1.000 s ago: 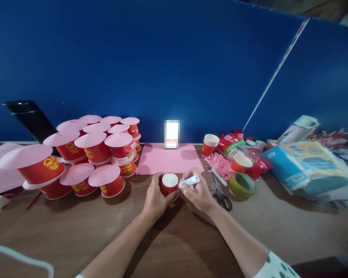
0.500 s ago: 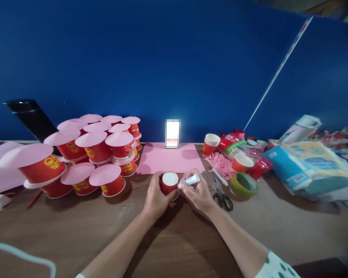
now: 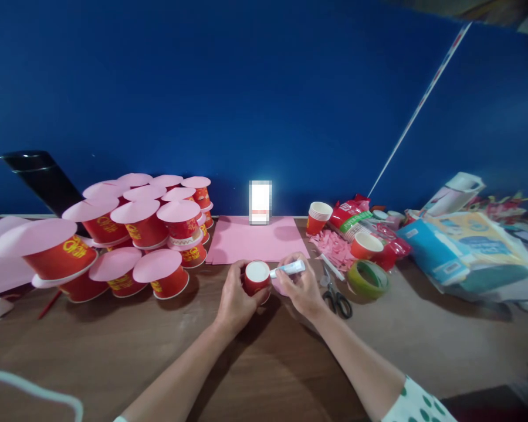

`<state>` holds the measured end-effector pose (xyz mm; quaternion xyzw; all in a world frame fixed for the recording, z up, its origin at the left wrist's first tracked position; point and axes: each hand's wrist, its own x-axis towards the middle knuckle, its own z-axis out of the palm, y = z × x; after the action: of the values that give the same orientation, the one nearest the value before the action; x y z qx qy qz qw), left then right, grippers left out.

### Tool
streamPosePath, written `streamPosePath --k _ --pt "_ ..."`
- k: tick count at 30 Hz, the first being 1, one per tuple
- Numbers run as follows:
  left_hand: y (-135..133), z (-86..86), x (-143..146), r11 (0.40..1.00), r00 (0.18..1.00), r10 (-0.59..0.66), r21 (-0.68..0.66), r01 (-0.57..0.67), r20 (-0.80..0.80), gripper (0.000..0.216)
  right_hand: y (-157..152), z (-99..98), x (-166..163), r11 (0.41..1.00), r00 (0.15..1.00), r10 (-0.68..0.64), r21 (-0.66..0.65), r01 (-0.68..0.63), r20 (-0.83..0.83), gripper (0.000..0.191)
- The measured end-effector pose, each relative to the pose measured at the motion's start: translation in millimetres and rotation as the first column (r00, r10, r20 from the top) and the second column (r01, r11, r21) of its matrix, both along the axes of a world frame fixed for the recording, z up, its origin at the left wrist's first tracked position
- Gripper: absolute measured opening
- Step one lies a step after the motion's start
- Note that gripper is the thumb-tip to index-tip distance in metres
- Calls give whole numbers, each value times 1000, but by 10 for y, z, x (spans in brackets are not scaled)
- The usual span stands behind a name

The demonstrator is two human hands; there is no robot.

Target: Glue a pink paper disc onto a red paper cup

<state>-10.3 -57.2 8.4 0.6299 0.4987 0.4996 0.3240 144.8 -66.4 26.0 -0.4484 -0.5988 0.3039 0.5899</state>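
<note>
My left hand (image 3: pixel 236 297) is wrapped round a small red paper cup (image 3: pixel 256 278) that stands upside down on the wooden table (image 3: pixel 114 351), its white bottom facing up. My right hand (image 3: pixel 302 287) grips a white glue stick (image 3: pixel 288 269) held almost level, its tip touching the right edge of the cup's bottom. A pink paper sheet (image 3: pixel 257 239) lies just behind both hands.
A pile of red cups topped with pink paper discs (image 3: pixel 127 237) fills the left. To the right lie scissors (image 3: pixel 335 297), a green tape roll (image 3: pixel 368 278), pink scraps (image 3: pixel 332 245), stacked cups (image 3: pixel 319 217) and paper packages (image 3: pixel 462 252). A blue wall stands behind.
The glue stick's tip has shifted slightly along the cup's rim and the stick lies a little flatter. The left hand and cup have stayed in place.
</note>
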Motion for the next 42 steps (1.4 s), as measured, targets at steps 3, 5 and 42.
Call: streamPosePath --k 3,5,42 --pt "-4 -3 -2 1000 1000 -7 12 7 4 53 16 1 6 1000 1000 5 5 -5 -3 15" --pt "-1 -8 -4 1000 1000 -13 14 13 3 52 25 -3 11 1000 1000 14 13 -13 -14 16" --pt "37 -81 -20 999 1000 -1 55 1 4 53 -160 53 -66 946 979 -80 325 15 187 18"
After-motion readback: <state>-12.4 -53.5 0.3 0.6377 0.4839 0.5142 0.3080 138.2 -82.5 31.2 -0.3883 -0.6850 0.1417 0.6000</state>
